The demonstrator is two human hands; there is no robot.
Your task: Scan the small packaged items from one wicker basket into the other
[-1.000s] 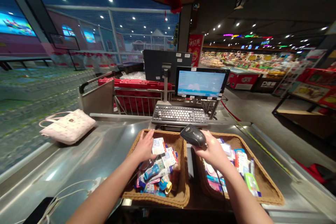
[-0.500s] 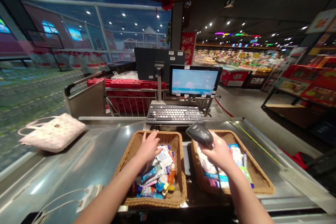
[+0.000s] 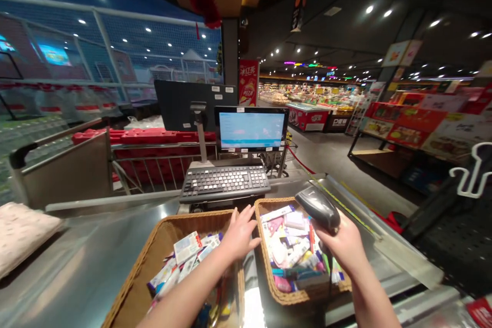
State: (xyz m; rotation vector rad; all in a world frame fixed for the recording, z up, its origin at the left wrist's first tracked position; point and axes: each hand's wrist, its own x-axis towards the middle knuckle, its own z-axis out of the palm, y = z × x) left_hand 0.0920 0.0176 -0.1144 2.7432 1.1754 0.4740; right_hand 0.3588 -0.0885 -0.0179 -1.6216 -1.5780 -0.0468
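Note:
My right hand (image 3: pixel 342 241) is wrapped round a black barcode scanner (image 3: pixel 318 207), holding it over the right wicker basket (image 3: pixel 277 294). That basket is filled with small packaged goods (image 3: pixel 295 251), and the scanner's cord hangs down across it. Fingers spread, my left hand (image 3: pixel 241 233) hovers with nothing in it by the inner rim of the left wicker basket (image 3: pixel 138 261), beside the gap between the two baskets. Boxes and packets (image 3: pixel 188 248) lie in the left basket, partly hidden by my left forearm.
Behind the baskets stand a keyboard (image 3: pixel 226 180) and a lit monitor (image 3: pixel 251 129). A pale bag (image 3: pixel 25 236) rests on the metal counter (image 3: pixel 80 266) at left. Beyond the counter is a shopping cart (image 3: pixel 149 164). A white hook (image 3: pixel 472 171) is at far right.
My view has turned right. My left hand has moved from over the left basket toward the right basket. The scanner stays in my right hand, now further right over its basket.

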